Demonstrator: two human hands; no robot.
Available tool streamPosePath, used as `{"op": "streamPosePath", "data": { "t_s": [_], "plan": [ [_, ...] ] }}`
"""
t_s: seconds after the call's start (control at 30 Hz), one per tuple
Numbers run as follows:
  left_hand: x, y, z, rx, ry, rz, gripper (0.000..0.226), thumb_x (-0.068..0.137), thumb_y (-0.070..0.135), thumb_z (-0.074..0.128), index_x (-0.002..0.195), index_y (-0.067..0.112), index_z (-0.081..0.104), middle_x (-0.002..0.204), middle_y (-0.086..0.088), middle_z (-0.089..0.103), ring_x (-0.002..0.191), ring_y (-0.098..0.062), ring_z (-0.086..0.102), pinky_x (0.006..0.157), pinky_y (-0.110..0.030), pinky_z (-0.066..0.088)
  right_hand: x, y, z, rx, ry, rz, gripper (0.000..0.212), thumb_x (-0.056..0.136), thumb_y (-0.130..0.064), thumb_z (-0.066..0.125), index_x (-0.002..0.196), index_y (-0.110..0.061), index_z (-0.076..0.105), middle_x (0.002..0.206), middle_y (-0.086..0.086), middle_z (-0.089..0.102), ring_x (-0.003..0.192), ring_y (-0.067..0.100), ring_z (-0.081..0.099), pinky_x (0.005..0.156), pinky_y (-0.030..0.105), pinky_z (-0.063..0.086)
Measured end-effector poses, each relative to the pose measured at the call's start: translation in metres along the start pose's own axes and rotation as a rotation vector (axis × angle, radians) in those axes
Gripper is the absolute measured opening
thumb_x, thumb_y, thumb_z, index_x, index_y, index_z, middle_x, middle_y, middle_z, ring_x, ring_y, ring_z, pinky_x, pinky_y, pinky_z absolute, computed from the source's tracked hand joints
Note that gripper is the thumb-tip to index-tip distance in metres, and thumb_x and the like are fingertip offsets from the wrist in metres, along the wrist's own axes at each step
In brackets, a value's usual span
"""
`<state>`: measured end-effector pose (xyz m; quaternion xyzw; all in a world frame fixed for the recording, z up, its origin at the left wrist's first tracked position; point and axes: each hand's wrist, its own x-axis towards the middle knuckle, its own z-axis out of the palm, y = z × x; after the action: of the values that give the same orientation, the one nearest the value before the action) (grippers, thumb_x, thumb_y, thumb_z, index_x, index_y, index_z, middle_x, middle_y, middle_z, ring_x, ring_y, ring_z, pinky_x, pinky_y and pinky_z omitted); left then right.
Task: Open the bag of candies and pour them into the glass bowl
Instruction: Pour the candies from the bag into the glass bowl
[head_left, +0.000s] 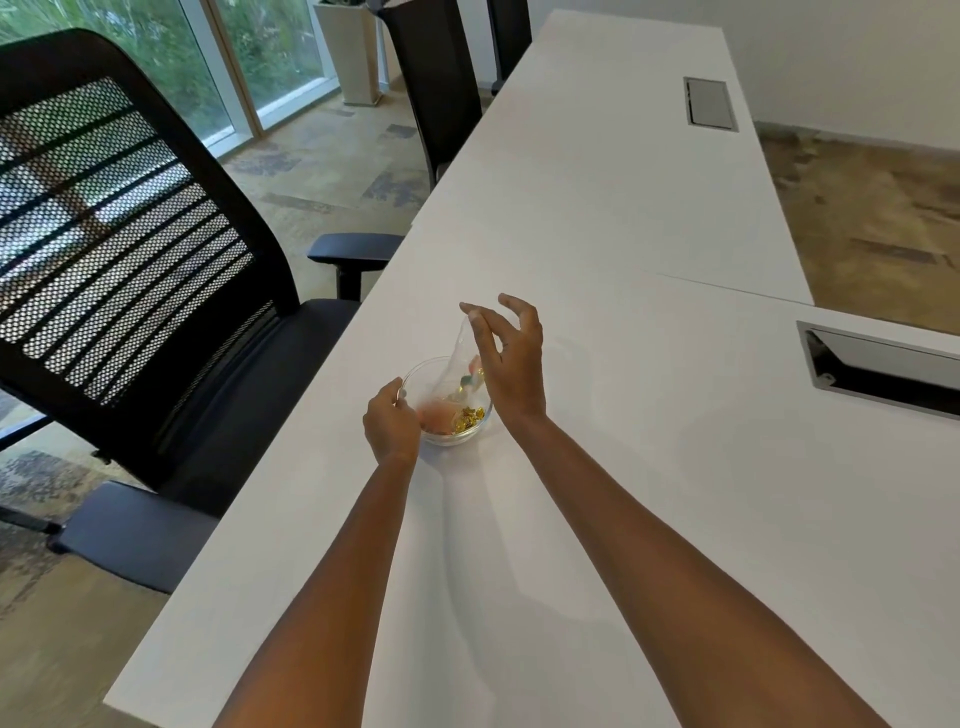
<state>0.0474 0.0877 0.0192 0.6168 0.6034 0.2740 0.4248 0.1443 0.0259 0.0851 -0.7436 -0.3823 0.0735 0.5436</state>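
Observation:
A small glass bowl (415, 374) stands on the white table (597, 234), near its left edge. Gold-wrapped and pinkish candies (467, 417) lie in the bowl. A clear plastic bag (462, 353) hangs upside down over the bowl, with a few candies still in it near its mouth. My right hand (511, 364) pinches the bag's upper end between thumb and forefinger, the other fingers spread. My left hand (390, 423) is closed on the bowl's near left rim.
A black mesh office chair (130, 249) stands close to the table's left edge, and two more dark chairs (441, 78) stand farther back. Two metal cable hatches (709, 101) (878, 364) are set into the tabletop on the right.

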Motion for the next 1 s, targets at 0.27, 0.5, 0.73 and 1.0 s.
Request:
{"op": "streamPosePath", "data": {
  "t_s": [0.27, 0.5, 0.73, 1.0],
  "plan": [
    [0.001, -0.001, -0.001, -0.005, -0.016, 0.014, 0.035, 0.093, -0.003, 0.041, 0.126, -0.001, 0.051, 0.132, -0.020, 0.055, 0.122, -0.035, 0.051, 0.105, -0.041, 0.040, -0.003, 0.000, -0.004, -0.121, -0.187, -0.135, 0.025, 0.092, -0.018, 0.052, 0.110, -0.013, 0.068, 0.132, 0.017, 0.047, 0.129, 0.025, 0.037, 0.095, 0.015, 0.033],
    [0.001, -0.002, 0.000, -0.009, -0.007, 0.013, 0.036, 0.093, -0.002, 0.039, 0.127, 0.001, 0.050, 0.132, -0.020, 0.056, 0.122, -0.034, 0.051, 0.105, -0.041, 0.040, -0.003, 0.000, -0.008, -0.148, -0.055, -0.120, 0.026, 0.093, -0.020, 0.051, 0.111, -0.015, 0.068, 0.132, 0.015, 0.049, 0.128, 0.024, 0.039, 0.096, 0.016, 0.030],
    [0.001, -0.003, 0.000, -0.006, -0.016, 0.025, 0.035, 0.094, 0.000, 0.040, 0.128, 0.001, 0.049, 0.134, -0.019, 0.054, 0.123, -0.034, 0.050, 0.105, -0.042, 0.040, -0.002, -0.006, -0.007, -0.154, -0.078, -0.193, 0.026, 0.092, -0.017, 0.052, 0.112, -0.012, 0.067, 0.133, 0.018, 0.049, 0.129, 0.026, 0.039, 0.097, 0.013, 0.025],
    [-0.010, -0.003, -0.003, -0.061, 0.066, 0.111, 0.036, 0.096, 0.008, 0.037, 0.130, 0.003, 0.047, 0.138, -0.015, 0.050, 0.132, -0.030, 0.042, 0.110, -0.037, 0.033, 0.001, -0.007, -0.010, 0.303, 0.279, 0.369, 0.028, 0.094, -0.018, 0.045, 0.110, -0.013, 0.068, 0.124, 0.007, 0.062, 0.121, 0.016, 0.049, 0.080, -0.001, 0.033]
  ]
}}
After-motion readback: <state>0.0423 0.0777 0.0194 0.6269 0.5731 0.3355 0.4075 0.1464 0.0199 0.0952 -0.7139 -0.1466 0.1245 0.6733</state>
